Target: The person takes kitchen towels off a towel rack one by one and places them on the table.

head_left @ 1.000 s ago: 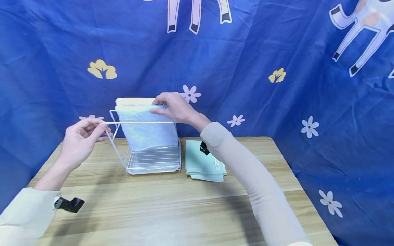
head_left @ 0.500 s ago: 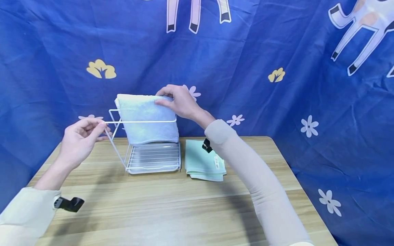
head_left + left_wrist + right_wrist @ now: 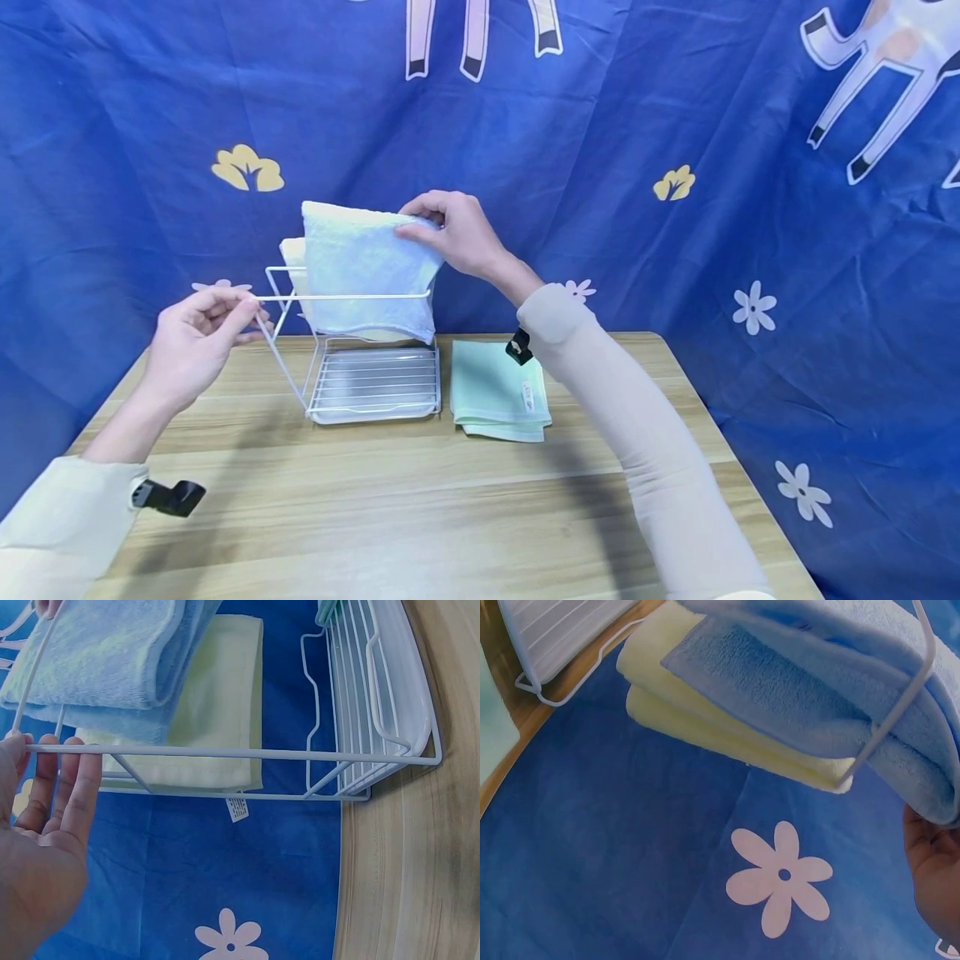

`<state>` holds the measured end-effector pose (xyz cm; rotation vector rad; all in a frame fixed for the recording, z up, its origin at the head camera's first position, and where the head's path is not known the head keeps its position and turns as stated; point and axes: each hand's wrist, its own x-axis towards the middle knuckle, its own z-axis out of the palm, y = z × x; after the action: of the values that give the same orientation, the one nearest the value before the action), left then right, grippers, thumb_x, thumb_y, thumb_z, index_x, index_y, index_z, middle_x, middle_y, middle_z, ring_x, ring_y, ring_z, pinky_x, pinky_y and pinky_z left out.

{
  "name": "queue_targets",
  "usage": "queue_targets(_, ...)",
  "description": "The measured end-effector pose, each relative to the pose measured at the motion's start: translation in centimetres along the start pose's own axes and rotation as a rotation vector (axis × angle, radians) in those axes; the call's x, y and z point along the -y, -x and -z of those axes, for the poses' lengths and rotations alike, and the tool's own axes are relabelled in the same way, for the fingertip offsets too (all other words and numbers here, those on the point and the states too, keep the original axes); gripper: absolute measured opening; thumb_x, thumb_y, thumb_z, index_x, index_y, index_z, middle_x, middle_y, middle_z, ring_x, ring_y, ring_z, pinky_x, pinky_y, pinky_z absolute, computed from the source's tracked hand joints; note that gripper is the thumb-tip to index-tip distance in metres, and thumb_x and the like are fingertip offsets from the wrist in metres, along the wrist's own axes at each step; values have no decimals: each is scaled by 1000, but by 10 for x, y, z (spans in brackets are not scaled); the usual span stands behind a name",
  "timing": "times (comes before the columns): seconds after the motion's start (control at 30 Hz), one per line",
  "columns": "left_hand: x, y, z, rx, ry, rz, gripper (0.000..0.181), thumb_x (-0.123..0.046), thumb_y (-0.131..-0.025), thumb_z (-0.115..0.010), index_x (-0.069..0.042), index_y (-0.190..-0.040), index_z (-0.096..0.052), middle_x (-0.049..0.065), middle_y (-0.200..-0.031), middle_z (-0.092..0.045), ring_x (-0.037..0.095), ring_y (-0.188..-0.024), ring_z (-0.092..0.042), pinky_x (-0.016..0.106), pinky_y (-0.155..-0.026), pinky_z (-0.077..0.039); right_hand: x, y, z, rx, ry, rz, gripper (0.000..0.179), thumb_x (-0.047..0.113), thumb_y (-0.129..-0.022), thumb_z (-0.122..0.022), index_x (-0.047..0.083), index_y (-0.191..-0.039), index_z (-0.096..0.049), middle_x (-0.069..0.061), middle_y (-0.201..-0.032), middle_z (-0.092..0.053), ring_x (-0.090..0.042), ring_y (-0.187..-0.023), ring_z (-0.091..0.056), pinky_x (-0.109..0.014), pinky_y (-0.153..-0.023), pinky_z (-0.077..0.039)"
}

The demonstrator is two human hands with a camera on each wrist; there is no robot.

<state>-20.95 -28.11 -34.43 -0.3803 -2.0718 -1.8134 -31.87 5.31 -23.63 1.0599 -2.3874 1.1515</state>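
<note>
In the head view, a white wire rack stands at the back of the table. My left hand pinches its upper front corner; the left wrist view shows thumb and fingertips at the rack's bar. My right hand grips the top right corner of a folded light blue towel, thumb in front. Raised and tilted, the blue towel's lower part is behind the rack's front bar. Behind it, a folded pale yellow towel hangs on the rack, mostly covered by the blue one in the head view.
A white tray lies under the rack's wire shelf. Right of the rack, a folded mint green towel lies on the wooden table. A blue patterned curtain hangs close behind the table.
My right hand has moved up and to the right, lifting the blue towel higher within the rack and exposing the left edge of the yellow towel. The left hand stays at the corner.
</note>
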Motion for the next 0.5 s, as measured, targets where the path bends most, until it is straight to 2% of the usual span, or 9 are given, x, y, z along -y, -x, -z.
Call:
queue_targets(0.3, -3, 3, -2, -10, -4, 5, 11, -4, -104, -65, -10, -108, -73, -12, -92, -78, -2, -81, -76, 13, -72, -66, 2, 4, 15, -106, -60, 2, 18, 19, -95, -81, 7, -108, -81, -9, -93, -78, -13, -70, -58, -19, -60, -46)
queue_targets(0.37, -3, 3, -2, -3, 28, 0, 11, -2, -103, -64, -7, -109, -73, -11, -92, -78, -1, -81, -76, 13, -72, -66, 2, 6, 18, -134, -81, 8, 18, 19, -95, -82, 6, -108, -81, -10, -92, -78, -13, -68, -57, -20, -59, -45)
queue_targets(0.5, -4, 3, -1, 0, 53, -4, 13, 0, -103, -63, -8, -108, -72, -10, -92, -78, -2, -82, -76, 13, -73, -66, 0, 8, 24, -178, -127, 20, 18, 18, -94, -82, 5, -107, -80, -12, -92, -79, -13, -66, -63, -21, -56, -50)
